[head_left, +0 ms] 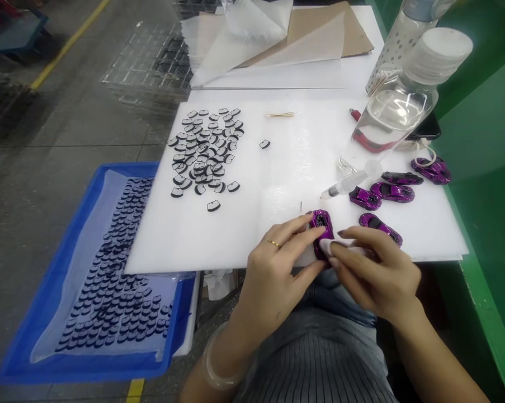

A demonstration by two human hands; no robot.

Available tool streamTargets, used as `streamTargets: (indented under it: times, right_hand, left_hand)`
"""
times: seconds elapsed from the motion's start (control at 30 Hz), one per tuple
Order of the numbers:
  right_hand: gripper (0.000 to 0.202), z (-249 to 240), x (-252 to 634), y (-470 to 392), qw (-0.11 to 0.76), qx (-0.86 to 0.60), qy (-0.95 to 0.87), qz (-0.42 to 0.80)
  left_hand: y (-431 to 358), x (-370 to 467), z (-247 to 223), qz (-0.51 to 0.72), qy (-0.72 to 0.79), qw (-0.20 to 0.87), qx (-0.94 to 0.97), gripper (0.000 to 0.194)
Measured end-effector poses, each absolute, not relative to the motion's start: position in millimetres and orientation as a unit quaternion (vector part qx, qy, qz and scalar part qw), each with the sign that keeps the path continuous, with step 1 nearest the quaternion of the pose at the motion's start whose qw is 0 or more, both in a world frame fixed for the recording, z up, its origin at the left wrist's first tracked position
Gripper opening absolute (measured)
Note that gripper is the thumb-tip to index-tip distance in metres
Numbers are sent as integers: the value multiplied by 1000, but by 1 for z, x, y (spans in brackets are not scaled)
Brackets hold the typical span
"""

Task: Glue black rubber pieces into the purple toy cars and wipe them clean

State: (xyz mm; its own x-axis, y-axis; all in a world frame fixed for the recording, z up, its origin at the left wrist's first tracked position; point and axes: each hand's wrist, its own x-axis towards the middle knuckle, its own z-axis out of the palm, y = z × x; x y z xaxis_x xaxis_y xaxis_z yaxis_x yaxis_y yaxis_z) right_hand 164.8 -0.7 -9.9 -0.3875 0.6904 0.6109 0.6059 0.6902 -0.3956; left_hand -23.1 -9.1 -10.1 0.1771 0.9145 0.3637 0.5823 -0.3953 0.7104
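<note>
"Where's the toy car (pixel 322 221)?"
"Near the board's (pixel 218 240) five o'clock edge; the left hand (pixel 275 268) pinches it, probably for steadiness."
"Right hand (pixel 380 271)?"
"Gripping a white cloth (pixel 326 246) against it, seemingly needing that brace."

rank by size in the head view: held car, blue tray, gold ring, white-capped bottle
1. Blue tray
2. White-capped bottle
3. Held car, partly covered
4. Gold ring
</note>
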Motion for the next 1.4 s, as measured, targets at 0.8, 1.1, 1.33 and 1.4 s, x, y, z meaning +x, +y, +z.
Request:
streamTargets:
  times: [0.8, 1.1, 1.33, 1.4]
  right_hand:
    - [45, -6, 216, -5, 352, -678, -646, 4]
    - [15, -23, 386, 43, 330, -759, -554, -82]
    - [52, -18, 341, 107, 272, -736, -620, 12]
    - [52, -10, 322, 84, 271, -751, -602, -17]
  left_hand:
    - [-16, -21, -23, 358, 517, 123, 768, 55]
    - [-14, -16, -24, 357, 491, 80, 791, 32]
    - [-16, -15, -24, 352, 497, 87, 789, 31]
    - [-16, -14, -23, 349, 498, 89, 789, 32]
